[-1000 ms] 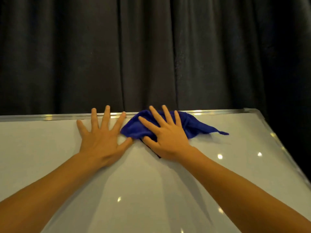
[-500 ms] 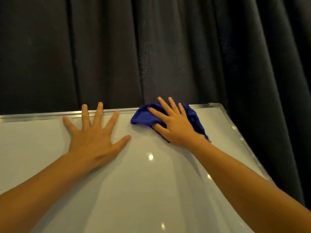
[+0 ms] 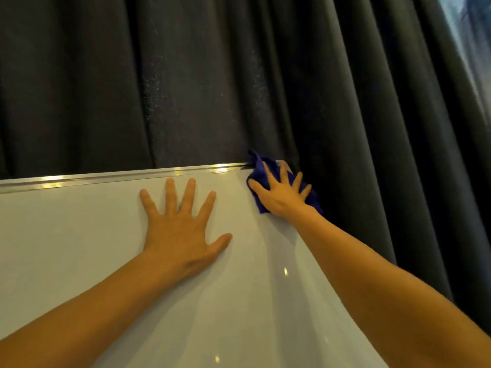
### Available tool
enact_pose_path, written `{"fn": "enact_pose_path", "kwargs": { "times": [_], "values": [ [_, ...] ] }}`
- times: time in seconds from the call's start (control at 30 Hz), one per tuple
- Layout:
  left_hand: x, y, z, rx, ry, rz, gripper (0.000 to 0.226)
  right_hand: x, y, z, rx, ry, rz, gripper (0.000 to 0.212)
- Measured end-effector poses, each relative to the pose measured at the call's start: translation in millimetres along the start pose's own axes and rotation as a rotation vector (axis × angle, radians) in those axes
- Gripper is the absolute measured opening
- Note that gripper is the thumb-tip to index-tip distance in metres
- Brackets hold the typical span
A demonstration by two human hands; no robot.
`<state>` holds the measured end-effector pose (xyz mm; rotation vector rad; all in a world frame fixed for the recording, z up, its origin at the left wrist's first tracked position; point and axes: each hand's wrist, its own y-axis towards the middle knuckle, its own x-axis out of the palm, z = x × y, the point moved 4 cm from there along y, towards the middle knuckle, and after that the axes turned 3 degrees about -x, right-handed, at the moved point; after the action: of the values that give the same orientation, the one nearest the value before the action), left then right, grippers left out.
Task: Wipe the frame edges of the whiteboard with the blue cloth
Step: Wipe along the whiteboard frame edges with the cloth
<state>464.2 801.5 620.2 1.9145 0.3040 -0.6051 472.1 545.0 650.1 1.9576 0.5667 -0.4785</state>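
The whiteboard (image 3: 79, 261) fills the lower part of the view, with a shiny metal frame strip (image 3: 119, 176) along its far edge. My right hand (image 3: 281, 197) presses the blue cloth (image 3: 259, 168) flat onto the far right corner of the frame, fingers spread over it. Part of the cloth sticks up past the corner and part hangs over the right edge. My left hand (image 3: 180, 229) lies flat on the white surface with fingers spread, holding nothing, a short way left of the cloth.
A dark pleated curtain (image 3: 186, 88) hangs right behind the board and wraps around its right side. A sliver of bright window (image 3: 473, 43) shows at the top right.
My right hand has slid the blue cloth rightward along the far frame edge to the right corner. The view has swung right; my left hand stays flat on the board.
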Motion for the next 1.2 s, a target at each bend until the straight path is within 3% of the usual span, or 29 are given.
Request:
{"fn": "enact_pose_path", "kwargs": {
  "times": [0.1, 0.17, 0.2, 0.33, 0.47, 0.67, 0.93, 1.03, 1.2],
  "values": [
    [1, 12, 15, -0.045, 0.025, -0.008, 0.099, 16, -11, -37, -0.261, 0.028, 0.008, 0.089],
    [2, 15, 17, -0.065, 0.010, -0.005, 0.101, 19, -17, -34, -0.434, 0.002, 0.043, 0.071],
    [2, 16, 17, -0.065, 0.001, -0.005, 0.102, 15, -15, -20, -0.430, -0.013, 0.067, 0.063],
    [6, 17, 16, -0.044, -0.015, -0.020, 0.104, 16, -12, 35, -0.027, 0.013, 0.078, 0.065],
    [10, 25, 24, -0.013, 0.008, -0.021, 0.100, 40, -67, 43, -0.005, 0.067, 0.109, 0.070],
    [26, -1, 105, 0.253, -0.038, -0.039, 0.109, 62, -197, 95, 0.140, 0.088, 0.122, 0.064],
    [32, -36, 202, 0.513, 0.036, -0.071, 0.098, 74, -345, 151, 0.278, 0.062, 0.123, 0.061],
    [32, -47, 220, 0.597, 0.043, -0.098, 0.098, 84, -403, 189, 0.486, 0.058, 0.094, 0.064],
    [42, -124, 268, 0.859, 0.071, -0.120, 0.096, 98, -523, 259, 1.207, 0.142, 0.003, 0.088]
  ]
}}
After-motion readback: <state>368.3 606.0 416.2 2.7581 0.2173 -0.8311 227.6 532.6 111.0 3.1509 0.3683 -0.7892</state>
